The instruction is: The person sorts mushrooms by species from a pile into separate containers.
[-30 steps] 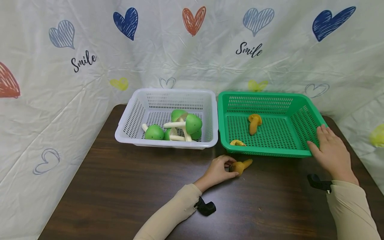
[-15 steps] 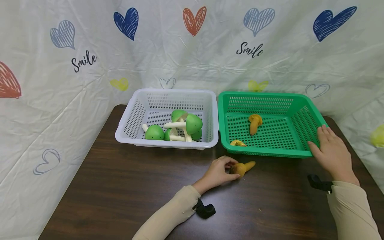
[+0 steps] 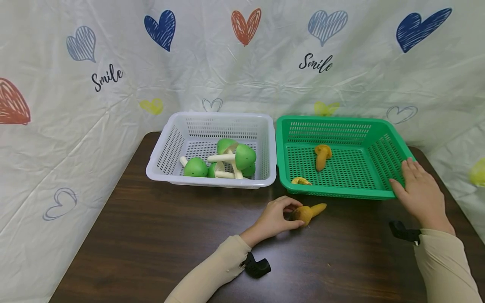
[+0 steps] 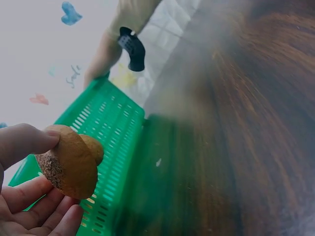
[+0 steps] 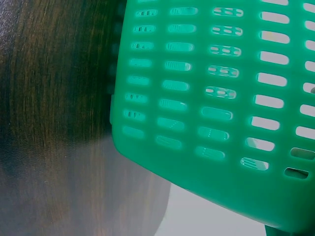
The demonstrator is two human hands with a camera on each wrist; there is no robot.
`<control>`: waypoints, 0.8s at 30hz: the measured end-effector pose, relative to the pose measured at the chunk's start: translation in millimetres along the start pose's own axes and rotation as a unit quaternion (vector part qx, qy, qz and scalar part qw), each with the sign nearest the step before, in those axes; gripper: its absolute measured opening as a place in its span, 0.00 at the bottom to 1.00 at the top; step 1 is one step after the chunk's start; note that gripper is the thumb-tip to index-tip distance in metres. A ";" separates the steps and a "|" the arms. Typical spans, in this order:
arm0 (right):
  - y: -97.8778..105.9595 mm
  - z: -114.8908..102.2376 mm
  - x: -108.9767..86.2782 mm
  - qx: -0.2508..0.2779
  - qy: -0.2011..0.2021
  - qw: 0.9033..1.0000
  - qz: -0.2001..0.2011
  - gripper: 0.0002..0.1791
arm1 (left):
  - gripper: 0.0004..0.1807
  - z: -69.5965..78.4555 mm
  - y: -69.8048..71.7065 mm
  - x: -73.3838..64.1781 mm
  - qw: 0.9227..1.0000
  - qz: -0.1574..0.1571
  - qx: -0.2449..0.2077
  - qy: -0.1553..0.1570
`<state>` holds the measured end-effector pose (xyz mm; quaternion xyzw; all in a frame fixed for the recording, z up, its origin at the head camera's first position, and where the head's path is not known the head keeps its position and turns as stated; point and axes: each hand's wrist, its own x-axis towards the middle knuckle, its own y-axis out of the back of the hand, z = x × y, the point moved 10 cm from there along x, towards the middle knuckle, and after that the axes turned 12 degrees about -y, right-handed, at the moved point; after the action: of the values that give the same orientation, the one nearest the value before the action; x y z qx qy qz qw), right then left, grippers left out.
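My left hand (image 3: 274, 219) pinches an orange-brown mushroom (image 3: 304, 214) by its cap, just in front of the green basket (image 3: 341, 192). The stem points right and slightly away from me. In the left wrist view the thumb presses the top of the mushroom cap (image 4: 74, 164), with fingers beneath it and a dark rough patch showing on the cap. My right hand (image 3: 422, 193) rests with straight fingers against the right rim of the green basket; its own wrist view shows only the basket's slotted wall (image 5: 197, 103). Inside that basket lie an orange mushroom (image 3: 321, 159) and a partly hidden yellowish one (image 3: 301, 181).
To the left of the green basket, side by side with it, stands a white basket (image 3: 212, 181) holding several green-capped mushrooms (image 3: 245, 156) with white stems. Both are on a dark wooden table (image 3: 151, 235). A white cloth with hearts (image 3: 246, 27) hangs behind.
The mushroom in my left hand has shifted slightly to the right, its stem turning a little. My left forearm has swung slightly left and nearer. The right hand stays in place.
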<state>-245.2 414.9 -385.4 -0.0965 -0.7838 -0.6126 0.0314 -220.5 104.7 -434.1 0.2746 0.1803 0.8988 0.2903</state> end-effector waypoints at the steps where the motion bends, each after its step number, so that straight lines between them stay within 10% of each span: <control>1: -0.2 0.1 -0.1 0.000 -0.001 1.000 -0.001 0.37 | 0.21 1.7 0.8 0.2 1.000 0.000 0.002 -0.003; 24: -0.1 -0.3 -0.6 0.000 -0.005 1.000 -0.006 0.37 | 0.21 17.7 17.0 3.2 0.997 0.034 -0.068 -0.018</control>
<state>-244.6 414.6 -385.4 -0.0948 -0.7843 -0.6126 0.0242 -219.2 96.6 -410.7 0.2759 0.1041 0.9132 0.2812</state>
